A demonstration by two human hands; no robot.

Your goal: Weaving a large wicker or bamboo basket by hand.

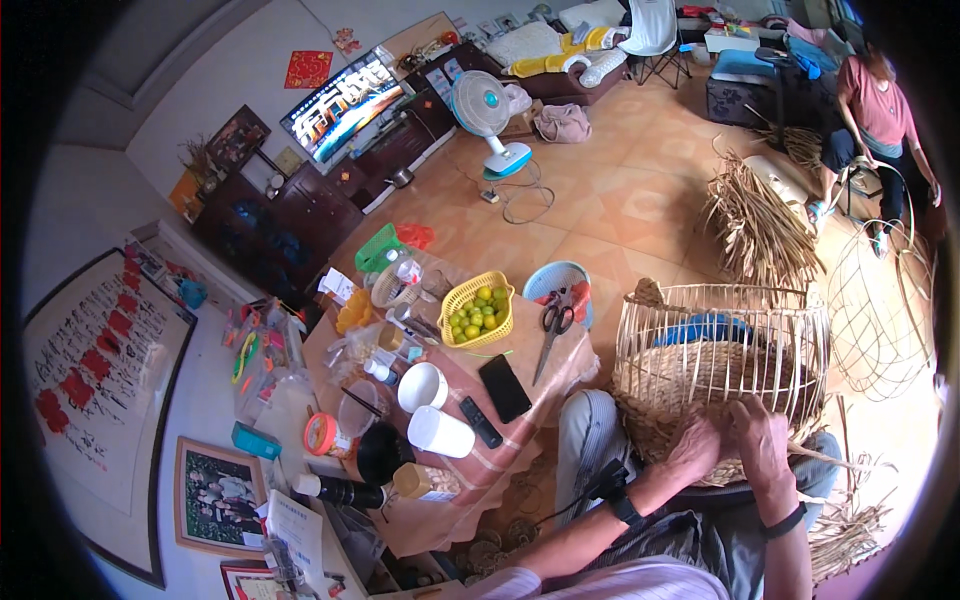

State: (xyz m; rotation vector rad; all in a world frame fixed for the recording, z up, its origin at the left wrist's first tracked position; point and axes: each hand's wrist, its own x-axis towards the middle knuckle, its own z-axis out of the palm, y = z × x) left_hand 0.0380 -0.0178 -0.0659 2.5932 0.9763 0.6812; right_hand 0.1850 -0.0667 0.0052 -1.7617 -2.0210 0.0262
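A half-woven bamboo basket (720,350) rests on my lap, its upright ribs open at the top and its lower wall woven tight. My left hand (697,445) presses on the woven lower wall. My right hand (760,432) grips the weave beside it, fingers curled on a thin bamboo strip (825,458) that sticks out to the right. Both wrists wear dark bands.
A cluttered table (520,440) to my left holds scissors (553,330), a phone (504,388), a remote, cups and a yellow basket of green fruit (477,310). Bamboo strips (755,225) lie on the tiled floor. Another person (880,130) sits at the far right by an open basket frame (880,310). A fan (485,115) stands behind.
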